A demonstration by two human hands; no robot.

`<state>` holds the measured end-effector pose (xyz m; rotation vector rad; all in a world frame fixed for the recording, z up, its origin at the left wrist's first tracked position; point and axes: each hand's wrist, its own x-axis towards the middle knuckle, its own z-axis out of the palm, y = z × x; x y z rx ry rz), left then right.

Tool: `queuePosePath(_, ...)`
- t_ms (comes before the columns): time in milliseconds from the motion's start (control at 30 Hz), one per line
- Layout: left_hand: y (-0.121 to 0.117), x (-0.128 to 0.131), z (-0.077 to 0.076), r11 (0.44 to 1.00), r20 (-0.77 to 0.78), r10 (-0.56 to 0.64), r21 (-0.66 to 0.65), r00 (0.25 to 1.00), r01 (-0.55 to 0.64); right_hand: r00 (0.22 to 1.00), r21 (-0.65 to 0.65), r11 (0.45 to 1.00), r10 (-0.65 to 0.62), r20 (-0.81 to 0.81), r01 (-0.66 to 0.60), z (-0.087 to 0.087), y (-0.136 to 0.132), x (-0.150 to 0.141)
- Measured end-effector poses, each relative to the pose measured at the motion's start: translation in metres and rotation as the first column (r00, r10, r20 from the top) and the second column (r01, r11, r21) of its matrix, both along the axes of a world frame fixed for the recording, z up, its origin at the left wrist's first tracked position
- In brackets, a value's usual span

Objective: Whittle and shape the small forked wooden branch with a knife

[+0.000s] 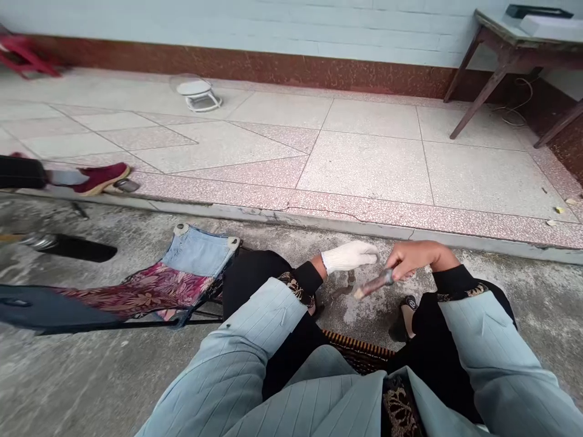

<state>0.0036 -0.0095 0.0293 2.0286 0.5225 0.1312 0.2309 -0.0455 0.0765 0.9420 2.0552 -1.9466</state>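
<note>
My left hand wears a white knitted glove. Its fingers stretch toward the right hand, slightly bent at the tips, and I see nothing held in them. My bare right hand is closed on a wooden-handled tool, gripping it close to a grey collar. The handle slants down to the left, its pale end lowest; the tool's working end is hidden by the hand. On the concrete beneath the left hand lies a dark, curved object, too unclear to name.
A folding chair with denim and floral fabric stands to my left, near a black flask. Another person's red shoe rests on the raised tiled step. A white stool and a wooden table stand near the wall.
</note>
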Motion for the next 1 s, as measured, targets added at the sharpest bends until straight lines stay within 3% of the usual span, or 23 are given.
queuePosePath(67,-0.001,-0.001,-0.003,0.981,0.062,0.118,-0.159,0.991,-0.107,0.93,0.032,0.949,-0.299,-0.214,0.313,0.007,-0.002,0.007)
queuePosePath(133,-0.002,0.0,-0.005,0.957,0.085,0.181,-0.244,0.98,-0.155,0.731,0.049,0.758,-0.607,-0.312,0.651,0.008,0.0,0.012)
queuePosePath(167,-0.003,0.0,-0.006,0.96,0.085,0.167,-0.241,0.982,-0.142,0.635,0.067,0.65,-0.708,-0.308,0.757,0.007,0.002,0.013)
queuePosePath(200,-0.004,0.0,-0.006,0.972,0.076,0.129,-0.209,0.989,-0.111,0.567,0.104,0.562,-0.777,-0.272,0.82,0.003,0.005,0.013)
queuePosePath(267,-0.005,0.001,-0.004,0.994,0.041,0.031,-0.104,0.999,-0.026,0.519,0.27,0.473,-0.844,-0.134,0.839,-0.007,0.013,0.011)
queuePosePath(333,-0.006,0.001,0.0,0.999,0.004,-0.048,-0.008,0.999,0.048,0.527,0.512,0.469,-0.849,0.036,0.72,-0.017,0.021,0.007)
queuePosePath(400,-0.005,0.001,0.002,0.995,-0.014,-0.088,0.054,0.996,0.089,0.553,0.696,0.513,-0.81,0.198,0.503,-0.025,0.026,0.005)
queuePosePath(500,-0.001,-0.003,0.006,0.995,-0.035,-0.057,0.081,0.998,0.06,0.612,0.747,0.62,-0.694,0.379,0.24,-0.029,0.026,0.004)
queuePosePath(567,0.003,-0.007,0.008,0.997,-0.023,0.009,0.07,1.0,-0.008,0.698,0.619,0.766,-0.54,0.471,0.174,-0.027,0.022,0.004)
queuePosePath(633,0.006,-0.01,0.011,0.997,0.001,0.057,0.055,0.998,-0.057,0.838,0.339,0.934,-0.275,0.471,0.117,-0.022,0.014,0.004)
queuePosePath(700,0.008,-0.011,0.012,0.995,0.009,0.091,0.043,0.996,-0.091,0.955,0.081,0.997,-0.033,0.296,0.01,-0.013,0.005,0.001)
queuePosePath(767,0.008,-0.01,0.01,0.99,0.013,0.138,0.026,0.99,-0.138,0.997,-0.006,1.0,0.019,0.072,-0.019,-0.003,-0.001,-0.001)
queuePosePath(833,0.006,-0.007,0.006,0.979,0.017,0.203,0.001,0.979,-0.203,0.984,0.033,0.987,-0.152,-0.096,0.155,0.004,-0.004,-0.003)
queuePosePath(867,0.004,-0.005,0.004,0.977,0.009,0.214,-0.012,0.977,-0.214,0.946,0.066,0.952,-0.286,-0.154,0.299,0.005,-0.004,-0.004)
queuePosePath(900,0.001,-0.003,0.002,0.979,-0.006,0.201,-0.016,0.979,-0.202,0.882,0.103,0.885,-0.429,-0.195,0.454,0.005,-0.002,-0.004)
queuePosePath(1000,-0.006,0.001,-0.002,0.999,-0.056,0.029,0.024,0.998,-0.028,0.619,0.219,0.58,-0.755,-0.215,0.784,-0.004,0.007,-0.006)
